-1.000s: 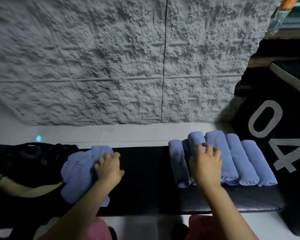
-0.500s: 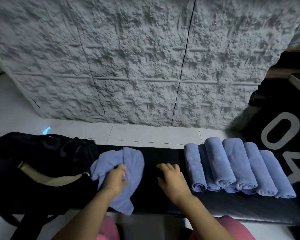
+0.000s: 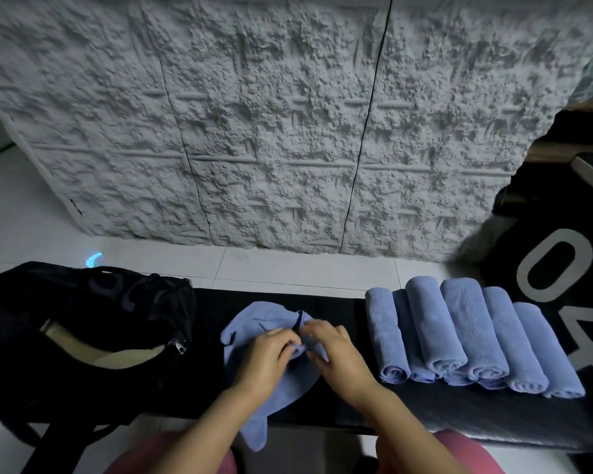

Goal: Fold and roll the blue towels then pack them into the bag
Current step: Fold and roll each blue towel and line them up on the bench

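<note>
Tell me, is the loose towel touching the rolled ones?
Apart. The head view shows a strip of bare black bench between the loose towel and the nearest rolled towel.

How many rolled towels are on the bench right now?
6 visible: rolled towels side by side at the bench's right end, the third resting on its neighbours. Overlaps may hide more underneath.

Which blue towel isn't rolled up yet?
The crumpled towel in the middle of the bench, held by the left hand and right hand. The other towels lie rolled in a row to its right.
</note>
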{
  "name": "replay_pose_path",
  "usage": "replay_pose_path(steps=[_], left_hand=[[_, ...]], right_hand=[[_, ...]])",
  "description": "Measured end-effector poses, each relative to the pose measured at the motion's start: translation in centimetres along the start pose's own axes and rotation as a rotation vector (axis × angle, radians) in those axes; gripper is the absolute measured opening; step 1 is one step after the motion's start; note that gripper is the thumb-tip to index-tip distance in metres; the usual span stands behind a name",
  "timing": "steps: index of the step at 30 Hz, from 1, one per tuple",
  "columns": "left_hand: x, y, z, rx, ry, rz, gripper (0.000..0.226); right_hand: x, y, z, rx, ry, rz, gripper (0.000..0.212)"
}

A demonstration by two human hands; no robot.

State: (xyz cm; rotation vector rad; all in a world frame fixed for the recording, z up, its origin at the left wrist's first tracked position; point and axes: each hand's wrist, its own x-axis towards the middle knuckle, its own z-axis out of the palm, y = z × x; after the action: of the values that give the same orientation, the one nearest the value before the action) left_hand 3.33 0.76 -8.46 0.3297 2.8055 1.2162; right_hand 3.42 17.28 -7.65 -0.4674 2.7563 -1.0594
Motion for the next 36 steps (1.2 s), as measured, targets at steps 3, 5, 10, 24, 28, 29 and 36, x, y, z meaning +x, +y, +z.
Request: replay_pose_path(steps=[3, 5, 10, 24, 28, 29, 36], left_hand=[[-0.1, 3.2, -2.5, -0.154, -0.049, 0.047, 0.020], [0.1, 4.6, -4.4, -0.259, -0.047, 0.080, 0.025], [1.2, 8.9, -10.1, -0.353, 0.010, 0.124, 0.026], [-2.7, 22.1, -22.3, -0.301, -0.099, 0.404, 0.023], [-3.4, 24.0, -24.6, -0.336, -0.140, 0.428, 0.016], [-3.5, 24.2, -25.3, -0.349, -0.128, 0.427, 0.016], [-3.8, 22.2, -30.9, -0.289, 0.151, 0.304, 0.027]], right_hand=[[0.4, -0.8, -2.3, 0.235, -0.066, -0.055, 0.037], [0.9, -1.8, -4.0, 0.313, -0.119, -0.054, 0.032], [1.6, -6.6, -9.7, 0.461, -0.115, -0.126, 0.017], [-2.8, -19.2, -21.9, 0.518, -0.226, -0.236, 0.023], [-5.1, -20.5, -23.2, 0.611, -0.166, -0.294, 0.022], [-5.5, -20.4, -23.4, 0.638, -0.172, -0.306, 0.024], [-9.7, -18.5, -26.5, 0.782, -0.146, -0.323, 0.042]])
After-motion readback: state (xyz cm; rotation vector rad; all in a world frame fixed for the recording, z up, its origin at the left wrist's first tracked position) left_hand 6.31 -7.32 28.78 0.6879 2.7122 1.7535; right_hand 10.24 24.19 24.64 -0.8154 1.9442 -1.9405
